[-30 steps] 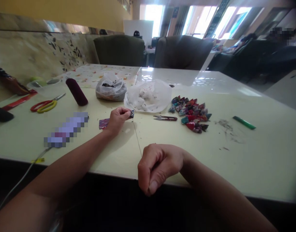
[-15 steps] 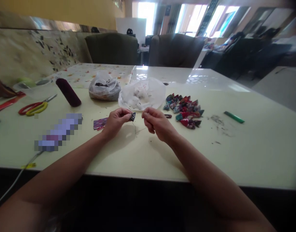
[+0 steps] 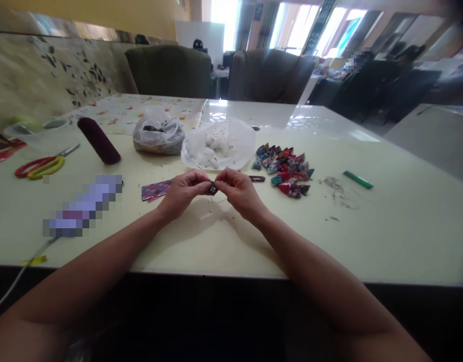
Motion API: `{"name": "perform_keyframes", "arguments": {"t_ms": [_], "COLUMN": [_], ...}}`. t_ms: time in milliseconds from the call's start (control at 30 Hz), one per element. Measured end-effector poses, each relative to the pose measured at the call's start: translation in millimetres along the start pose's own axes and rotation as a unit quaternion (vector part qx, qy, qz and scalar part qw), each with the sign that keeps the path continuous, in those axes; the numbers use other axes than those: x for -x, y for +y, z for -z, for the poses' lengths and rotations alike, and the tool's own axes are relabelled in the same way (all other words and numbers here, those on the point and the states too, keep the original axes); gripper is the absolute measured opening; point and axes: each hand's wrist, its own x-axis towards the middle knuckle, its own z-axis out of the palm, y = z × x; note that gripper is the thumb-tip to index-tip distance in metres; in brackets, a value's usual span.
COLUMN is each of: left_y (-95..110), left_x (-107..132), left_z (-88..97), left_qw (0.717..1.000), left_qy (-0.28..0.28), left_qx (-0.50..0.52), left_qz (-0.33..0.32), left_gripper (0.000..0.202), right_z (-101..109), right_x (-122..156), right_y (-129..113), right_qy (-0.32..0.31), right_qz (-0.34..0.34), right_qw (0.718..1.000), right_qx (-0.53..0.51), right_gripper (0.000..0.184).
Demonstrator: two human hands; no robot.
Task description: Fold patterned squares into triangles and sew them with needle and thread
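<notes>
Between the fingertips of both hands is a small dark fabric piece (image 3: 213, 188) with a pale pattern. My left hand (image 3: 184, 191) pinches it from the left, thumb and forefinger closed on it. From the other side my right hand (image 3: 239, 191) presses its closed fingertips against its right edge; whether a needle is in them is too small to tell. A thin thread (image 3: 218, 201) hangs in a loop just below. Beside my left hand lie purple patterned fabric strips (image 3: 155, 189). Behind my right hand, a dark flat clip-like object (image 3: 257, 179) is partly hidden.
Behind my hands stand an open white bag of stuffing (image 3: 216, 148) and a tied plastic bag (image 3: 158, 136). Rightward lie several stuffed fabric pieces (image 3: 288, 168), thread scraps (image 3: 335, 188) and a green cutter-like object (image 3: 358, 179). Leftward are scissors (image 3: 46, 166) and a maroon cylinder (image 3: 99, 141).
My right hand has come left to the fabric piece, closing the gap between the hands. The thread stretched between them now hangs slack. The view has shifted slightly.
</notes>
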Motion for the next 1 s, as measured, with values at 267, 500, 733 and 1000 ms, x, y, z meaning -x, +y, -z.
{"name": "perform_keyframes", "arguments": {"t_ms": [267, 500, 733, 1000], "left_y": [-1, 1, 1, 4], "left_x": [-1, 0, 1, 2], "left_z": [2.3, 0.0, 0.1, -0.9], "left_qw": [0.992, 0.983, 0.98, 0.976], "left_qy": [0.067, 0.097, 0.1, 0.092], "left_qx": [-0.102, -0.142, -0.154, -0.169], "left_qz": [-0.035, -0.065, -0.083, -0.1], "left_gripper": [0.016, 0.014, 0.011, 0.009], "right_z": [2, 3, 2, 1], "right_x": [2, 3, 3, 4], "right_y": [-3, -11, -10, -10], "right_qy": [0.067, 0.071, 0.078, 0.077], "right_qz": [-0.006, 0.093, 0.077, 0.087], "right_qw": [0.996, 0.974, 0.97, 0.97], "right_qx": [0.059, 0.195, 0.216, 0.215], "right_gripper": [0.012, 0.013, 0.012, 0.013]}}
